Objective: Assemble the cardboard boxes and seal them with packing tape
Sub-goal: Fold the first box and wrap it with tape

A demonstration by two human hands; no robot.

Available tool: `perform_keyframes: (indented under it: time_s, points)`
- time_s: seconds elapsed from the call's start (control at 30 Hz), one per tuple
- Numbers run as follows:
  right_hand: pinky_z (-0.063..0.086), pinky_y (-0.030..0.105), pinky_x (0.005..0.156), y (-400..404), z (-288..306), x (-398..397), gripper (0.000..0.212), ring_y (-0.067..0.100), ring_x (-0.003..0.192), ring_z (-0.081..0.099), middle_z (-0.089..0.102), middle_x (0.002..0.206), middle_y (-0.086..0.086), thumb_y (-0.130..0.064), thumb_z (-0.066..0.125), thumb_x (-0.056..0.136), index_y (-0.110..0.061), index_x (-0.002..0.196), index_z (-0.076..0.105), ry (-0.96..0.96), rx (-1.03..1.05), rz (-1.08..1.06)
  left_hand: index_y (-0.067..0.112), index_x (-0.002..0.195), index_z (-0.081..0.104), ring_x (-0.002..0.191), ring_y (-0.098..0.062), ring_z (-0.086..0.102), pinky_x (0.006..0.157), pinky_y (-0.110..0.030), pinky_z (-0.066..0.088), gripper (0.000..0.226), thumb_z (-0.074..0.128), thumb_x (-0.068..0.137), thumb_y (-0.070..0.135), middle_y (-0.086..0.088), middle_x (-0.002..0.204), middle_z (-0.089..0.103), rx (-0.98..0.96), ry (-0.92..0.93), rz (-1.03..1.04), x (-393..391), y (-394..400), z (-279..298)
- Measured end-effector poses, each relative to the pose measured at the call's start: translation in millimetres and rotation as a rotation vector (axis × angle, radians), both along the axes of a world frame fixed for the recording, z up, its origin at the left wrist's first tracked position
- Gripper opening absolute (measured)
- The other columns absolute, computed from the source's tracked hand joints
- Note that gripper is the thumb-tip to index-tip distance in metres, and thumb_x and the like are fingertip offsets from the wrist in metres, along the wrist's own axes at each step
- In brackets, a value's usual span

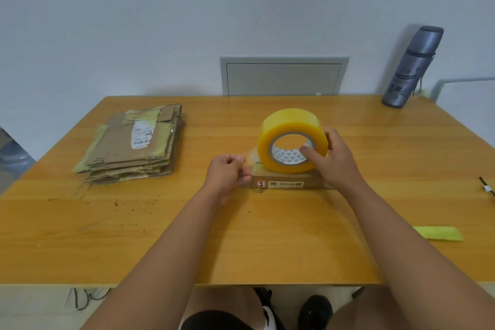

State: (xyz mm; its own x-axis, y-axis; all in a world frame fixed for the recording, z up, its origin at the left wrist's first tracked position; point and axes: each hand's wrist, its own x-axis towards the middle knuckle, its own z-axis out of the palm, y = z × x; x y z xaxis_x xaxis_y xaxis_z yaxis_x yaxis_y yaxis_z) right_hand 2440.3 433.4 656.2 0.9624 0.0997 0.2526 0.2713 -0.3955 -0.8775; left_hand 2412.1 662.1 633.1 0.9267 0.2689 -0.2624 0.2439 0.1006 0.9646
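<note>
— How do your hands sit against the tape roll (292, 140)?

— Your right hand (330, 158) is on the roll's right side: the thumb reaches into the core from the front, the fingers curl over the outer rim. Your wrist bends a little inward toward the roll.

— And your left?

— Your left hand (227, 173) is just left of the roll and lower, fingers curled into a pinch on the clear tape end (250, 159) pulled off it. Both bare forearms stretch forward, converging toward the roll from the near side.
</note>
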Motion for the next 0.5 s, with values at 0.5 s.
perform_keyframes:
  time_s: [0.5]
  points:
    - [0.04, 0.016, 0.054, 0.5, -2.4, -10.2, 0.027, 0.001, 0.062, 0.051, 0.052, 0.075, -0.006, -0.037, 0.064, 0.094, -0.022, 0.108, 0.046, 0.053, -0.084, -0.02, 0.004, 0.106, 0.063, 0.057, -0.013, 0.052, 0.054, -0.026, 0.052, 0.021, 0.053, 0.103, 0.021, -0.004, 0.07, 0.057, 0.329, 0.024, -0.059, 2.1, -16.0, -2.3]
